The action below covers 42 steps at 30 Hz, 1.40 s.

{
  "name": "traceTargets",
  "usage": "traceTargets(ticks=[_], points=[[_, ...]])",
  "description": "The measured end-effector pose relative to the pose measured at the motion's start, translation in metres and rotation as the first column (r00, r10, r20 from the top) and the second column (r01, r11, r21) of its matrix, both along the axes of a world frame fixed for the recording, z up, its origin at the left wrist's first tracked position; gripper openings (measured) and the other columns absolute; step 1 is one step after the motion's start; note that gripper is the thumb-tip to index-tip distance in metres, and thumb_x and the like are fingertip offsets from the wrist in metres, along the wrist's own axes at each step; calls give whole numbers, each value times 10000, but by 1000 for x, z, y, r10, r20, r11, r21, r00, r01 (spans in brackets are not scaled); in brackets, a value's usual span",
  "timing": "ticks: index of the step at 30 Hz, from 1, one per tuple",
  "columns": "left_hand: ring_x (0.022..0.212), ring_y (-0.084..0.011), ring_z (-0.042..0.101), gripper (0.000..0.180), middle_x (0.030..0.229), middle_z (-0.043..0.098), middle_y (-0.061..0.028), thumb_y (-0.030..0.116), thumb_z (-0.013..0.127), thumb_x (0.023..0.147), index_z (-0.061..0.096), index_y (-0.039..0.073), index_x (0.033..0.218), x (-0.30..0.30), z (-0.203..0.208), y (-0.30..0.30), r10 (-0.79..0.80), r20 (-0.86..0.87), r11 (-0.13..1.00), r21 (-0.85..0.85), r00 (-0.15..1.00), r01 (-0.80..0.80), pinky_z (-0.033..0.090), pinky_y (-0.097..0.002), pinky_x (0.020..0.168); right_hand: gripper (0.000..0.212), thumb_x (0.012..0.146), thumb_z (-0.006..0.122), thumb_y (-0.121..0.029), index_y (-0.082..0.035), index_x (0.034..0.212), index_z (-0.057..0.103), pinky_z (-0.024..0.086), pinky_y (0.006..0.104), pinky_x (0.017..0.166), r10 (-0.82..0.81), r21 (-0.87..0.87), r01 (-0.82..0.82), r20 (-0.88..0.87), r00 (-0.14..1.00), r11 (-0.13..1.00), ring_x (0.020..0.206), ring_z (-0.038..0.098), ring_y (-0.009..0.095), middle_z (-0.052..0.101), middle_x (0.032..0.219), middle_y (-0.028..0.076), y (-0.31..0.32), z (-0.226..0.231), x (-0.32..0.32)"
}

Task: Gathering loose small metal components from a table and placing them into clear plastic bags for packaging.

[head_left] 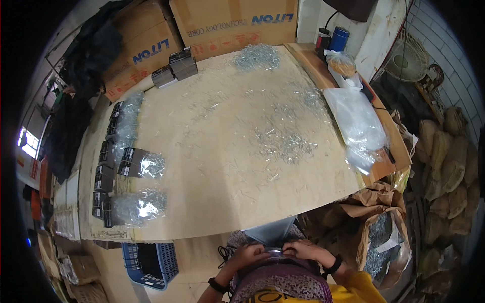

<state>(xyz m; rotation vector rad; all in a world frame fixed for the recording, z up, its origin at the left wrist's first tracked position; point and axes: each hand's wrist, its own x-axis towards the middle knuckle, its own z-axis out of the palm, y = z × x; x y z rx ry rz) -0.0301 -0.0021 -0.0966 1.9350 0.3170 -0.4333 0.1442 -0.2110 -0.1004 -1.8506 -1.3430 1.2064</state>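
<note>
Both hands are low in front of my body, just off the table's near edge. My left hand [249, 255] has its fingers curled inward at a small shiny thing [273, 249], too small to make out. From the other side, my right hand [305, 250] is closed with its fingers bent near the same thing. Just beyond them, a pale blue, smooth-sided thing [273, 231] shows below the table edge; its kind is unclear. On the table [202, 207] lie many loose thin metal pins [288, 144], with a denser heap [257, 57] at the far side.
Clear packets with dark card tops [132, 162] line the left edge; card stacks [183, 64] stand before cartons [232, 22]. Clear plastic bags [356, 118] lie on the right-hand board. A blue basket [150, 265] and a paper sack [376, 202] with metal pieces flank me.
</note>
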Motion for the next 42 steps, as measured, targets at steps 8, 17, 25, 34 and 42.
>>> traceTargets(ticks=[8, 17, 25, 34, 42], points=[[900, -328, 672, 293, 974, 683, -158, 327, 697, 874, 646, 57, 975, -1, -43, -24, 206, 212, 939, 232, 955, -254, 542, -403, 728, 218, 943, 578, -236, -54, 1057, 542, 388, 481, 919, -282, 59, 278, 327, 902, 959, 993, 590, 338, 614, 1019, 159, 0, -47, -17], [788, -297, 684, 169, 926, 683, -96, 154, 672, 886, 664, 132, 1053, -22, -43, -24, -25, 565, 965, 229, 825, -128, 567, -374, 623, 270, 746, 702, -3, -66, 971, 566, 375, 421, 817, -753, 849, 188, 309, 581, 494, 837, 518, 288, 548, 900, 91, 58, 58, 25], [829, -228, 662, 185, 1013, 679, -56, 82, 680, 847, 689, 54, 1030, 4, -10, -20, -123, 641, 916, 367, 758, -162, 570, -330, 721, 429, 869, 645, -286, -60, 1230, 591, 246, 523, 1113, -606, 572, 225, 664, 438, 789, 1322, 414, 327, 534, 1361, 104, 153, 90, 120], [846, -224, 659, 154, 959, 697, -62, 75, 685, 836, 700, 35, 984, 0, -7, -22, 110, 586, 949, 178, 803, -260, 556, -310, 760, 396, 772, 608, 8, -93, 1154, 637, 345, 451, 995, -509, 626, 134, 471, 720, 768, 1182, 498, 283, 590, 1256, 59, 124, 84, 95], [826, -270, 688, 112, 917, 696, -123, 67, 697, 841, 709, 37, 949, 3, -10, -26, 283, 528, 935, 35, 801, -353, 558, -339, 756, 488, 692, 550, 118, -75, 1132, 637, 345, 405, 985, -552, 666, 137, 466, 692, 733, 1124, 515, 284, 618, 1181, 68, 135, 93, 101]])
